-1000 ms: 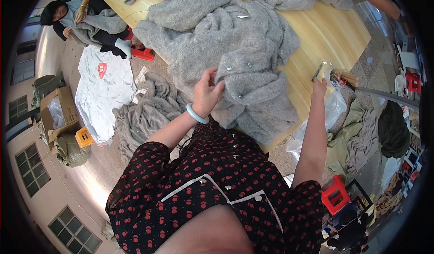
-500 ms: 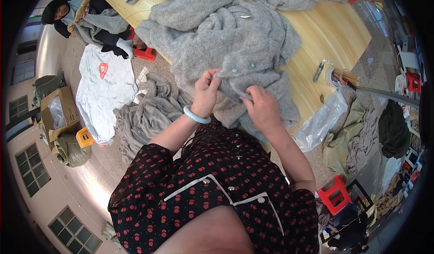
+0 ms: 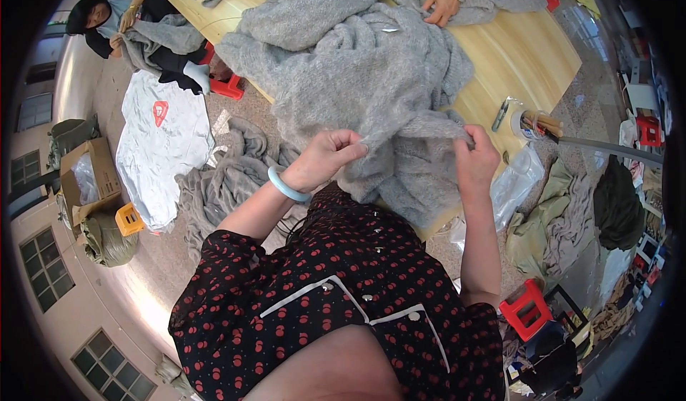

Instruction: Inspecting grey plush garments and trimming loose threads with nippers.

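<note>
A fuzzy grey knit garment [image 3: 371, 79] lies bunched over the near end of the wooden table [image 3: 532, 51] and hangs off its edge. My left hand [image 3: 325, 159], below a pale bangle, pinches a bit of the knit between thumb and fingers. Farther right, my right hand [image 3: 476, 159] grips another part of the same garment. Between the two hands a strip of the knit is drawn out sideways. A small white label [image 3: 389, 29] shows higher up on the garment. The fingertips of both hands are partly covered by cloth.
Another person's hand [image 3: 443, 2] rests on more grey knitwear at the far side. A cup of wooden-handled tools [image 3: 539, 124] and a small cutter [image 3: 502, 114] stand near the table's right edge, above a clear plastic bag [image 3: 516, 179]. At left, a seated person [image 3: 118, 15] handles grey knit.
My right hand has moved right with the knit in its fingers, stretching a strip out. My left hand has dropped slightly. Shiny buttons on the knit no longer show. The other person's hand came farther in.
</note>
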`<act>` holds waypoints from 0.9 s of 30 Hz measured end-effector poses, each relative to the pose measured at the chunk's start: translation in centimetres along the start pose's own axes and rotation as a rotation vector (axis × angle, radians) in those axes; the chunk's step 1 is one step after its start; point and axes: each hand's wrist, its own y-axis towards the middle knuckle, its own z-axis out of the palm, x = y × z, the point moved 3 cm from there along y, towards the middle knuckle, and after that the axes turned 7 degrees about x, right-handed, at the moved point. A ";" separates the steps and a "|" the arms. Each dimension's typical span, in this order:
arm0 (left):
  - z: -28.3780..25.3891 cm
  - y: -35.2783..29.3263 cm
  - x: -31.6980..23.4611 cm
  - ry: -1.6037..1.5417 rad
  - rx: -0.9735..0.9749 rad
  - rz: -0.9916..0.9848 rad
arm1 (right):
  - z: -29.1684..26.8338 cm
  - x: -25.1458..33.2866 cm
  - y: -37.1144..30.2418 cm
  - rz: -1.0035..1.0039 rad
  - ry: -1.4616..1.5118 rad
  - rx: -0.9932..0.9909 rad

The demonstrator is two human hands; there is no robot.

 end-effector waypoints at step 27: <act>1.8 2.2 -1.4 -0.176 -0.056 0.255 | 3.7 7.5 -0.1 -0.202 0.244 0.168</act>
